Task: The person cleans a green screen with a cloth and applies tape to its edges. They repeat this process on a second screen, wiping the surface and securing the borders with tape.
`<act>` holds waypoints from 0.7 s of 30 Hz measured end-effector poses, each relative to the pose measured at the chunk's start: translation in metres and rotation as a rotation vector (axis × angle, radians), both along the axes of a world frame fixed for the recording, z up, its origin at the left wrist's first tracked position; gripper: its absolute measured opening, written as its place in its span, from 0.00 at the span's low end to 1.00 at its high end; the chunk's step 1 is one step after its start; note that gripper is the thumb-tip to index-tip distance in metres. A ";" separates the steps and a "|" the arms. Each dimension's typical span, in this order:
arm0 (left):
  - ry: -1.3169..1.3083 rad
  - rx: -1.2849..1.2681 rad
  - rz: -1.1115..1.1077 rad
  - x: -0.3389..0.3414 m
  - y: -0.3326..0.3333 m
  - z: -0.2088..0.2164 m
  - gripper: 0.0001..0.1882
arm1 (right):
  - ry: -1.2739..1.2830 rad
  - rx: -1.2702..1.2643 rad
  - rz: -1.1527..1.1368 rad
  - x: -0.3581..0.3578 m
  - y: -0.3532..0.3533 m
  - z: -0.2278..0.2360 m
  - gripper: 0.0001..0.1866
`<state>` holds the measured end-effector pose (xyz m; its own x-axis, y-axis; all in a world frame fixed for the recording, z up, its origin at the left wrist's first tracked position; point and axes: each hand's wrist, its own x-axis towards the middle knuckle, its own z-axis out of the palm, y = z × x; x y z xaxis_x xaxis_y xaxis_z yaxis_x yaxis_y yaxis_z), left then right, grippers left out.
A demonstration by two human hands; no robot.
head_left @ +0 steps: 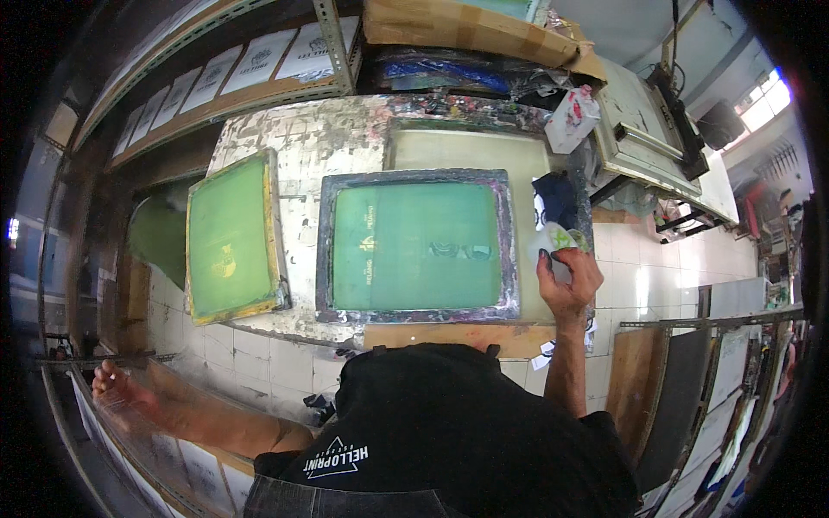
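Observation:
My right hand (572,281) is at the right edge of the worktable, its thumb and fingers closed in a pinch with darkened fingertips. They meet at the near edge of a translucent whitish piece with green marks (560,238), whose kind I cannot make out. Just beyond it lies a dark cloth with white patches (554,200). My left hand (117,388) is far out at the lower left by a shelf, away from the table; blur hides how its fingers are set. A framed green printing screen (414,242) lies flat in front of me, with small pale designs on its mesh.
A second, yellow-green screen (229,237) leans over the table's left edge. Behind the middle screen lies a pale framed panel (471,151). A stained white jug (572,119) stands at the back right, near a cardboard box (484,34). Racks flank both sides; right is a press-like machine (648,138).

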<state>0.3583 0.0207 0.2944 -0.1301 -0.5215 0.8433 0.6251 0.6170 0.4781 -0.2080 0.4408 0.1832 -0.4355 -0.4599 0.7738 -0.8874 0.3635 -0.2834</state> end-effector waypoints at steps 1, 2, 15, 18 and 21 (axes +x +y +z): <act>0.027 0.089 0.045 0.006 0.000 -0.001 0.13 | -0.054 0.087 -0.070 -0.004 0.012 -0.032 0.13; 0.065 0.180 0.084 0.010 -0.003 -0.006 0.13 | -0.096 0.176 -0.147 -0.007 0.025 -0.061 0.14; 0.045 0.142 -0.019 -0.056 -0.023 -0.008 0.08 | -0.600 -0.218 0.040 0.032 0.019 -0.039 0.29; -0.028 0.106 -0.042 -0.081 -0.033 -0.006 0.08 | -0.556 -0.807 0.689 0.072 -0.043 0.065 0.29; -0.050 0.137 0.053 -0.108 -0.034 -0.001 0.08 | -0.495 -0.772 1.089 0.089 -0.078 0.141 0.12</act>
